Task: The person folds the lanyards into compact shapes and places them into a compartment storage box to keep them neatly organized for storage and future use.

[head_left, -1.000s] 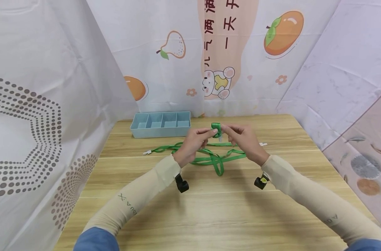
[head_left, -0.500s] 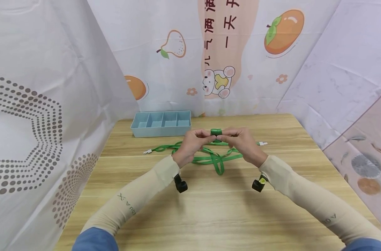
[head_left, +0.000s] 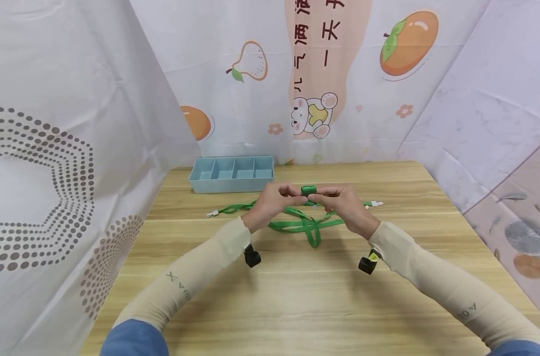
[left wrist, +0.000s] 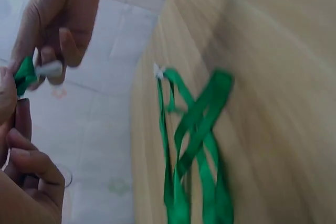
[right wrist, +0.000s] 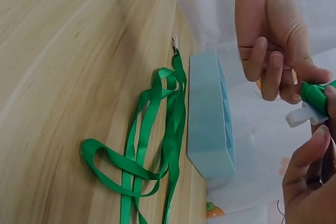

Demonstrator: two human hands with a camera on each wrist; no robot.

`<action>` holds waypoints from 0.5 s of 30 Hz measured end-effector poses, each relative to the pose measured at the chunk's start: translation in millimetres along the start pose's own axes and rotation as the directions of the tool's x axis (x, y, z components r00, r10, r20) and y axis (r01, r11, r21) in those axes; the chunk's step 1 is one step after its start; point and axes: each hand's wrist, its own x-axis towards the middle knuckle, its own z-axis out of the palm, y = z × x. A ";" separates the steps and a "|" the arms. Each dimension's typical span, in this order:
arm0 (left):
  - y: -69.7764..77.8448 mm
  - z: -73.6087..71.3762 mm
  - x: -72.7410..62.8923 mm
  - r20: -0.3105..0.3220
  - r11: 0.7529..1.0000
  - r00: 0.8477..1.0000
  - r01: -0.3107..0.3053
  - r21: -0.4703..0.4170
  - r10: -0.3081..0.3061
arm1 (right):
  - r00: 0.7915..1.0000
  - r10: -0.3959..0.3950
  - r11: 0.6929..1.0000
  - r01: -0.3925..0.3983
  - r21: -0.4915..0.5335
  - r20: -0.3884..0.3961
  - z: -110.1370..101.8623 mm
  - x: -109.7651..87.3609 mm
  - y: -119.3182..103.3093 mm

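Note:
A green lanyard (head_left: 308, 190), wound into a small roll, is held above the table between both hands. My left hand (head_left: 272, 202) pinches its left side with thumb and fingers, while my right hand (head_left: 345, 203) pinches the right side. From the roll sticks out a white plastic clip (right wrist: 300, 116), pointing down toward the table. Below the hands, more green lanyards (right wrist: 176, 129) lie loosely crossed and looped on the wooden table. White clips show at their ends, one at the left (head_left: 212, 213) and another at the right (head_left: 377, 203).
A light blue tray (head_left: 232, 185) with several compartments stands at the table's back left, close behind the lanyards. Printed cloth (head_left: 243, 113) hangs around the back and sides of the wooden table (head_left: 296, 296). A small black camera hangs under each wrist.
The raised green strap has become a compact roll, and both thumbs now meet in front of it. The hands have come down slightly. The lanyards on the table lie as before.

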 end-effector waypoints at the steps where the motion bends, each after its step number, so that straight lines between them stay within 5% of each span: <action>1: -1.7 -4.1 2.0 0.011 1.000 1.000 -0.020 0.020 0.020 | 1.000 0.002 1.000 -0.002 -0.003 -0.004 -0.9 -0.3 1.2; 8: -18.2 -52.0 15.9 -0.084 0.999 0.996 -0.018 0.033 0.021 | 1.000 0.023 0.999 -0.023 -0.040 -0.021 -7.4 -4.4 9.0; 15: -34.6 -117.5 15.8 -0.234 0.994 0.972 0.022 0.109 0.005 | 0.999 0.025 0.998 -0.026 -0.055 -0.019 -9.8 -8.2 13.1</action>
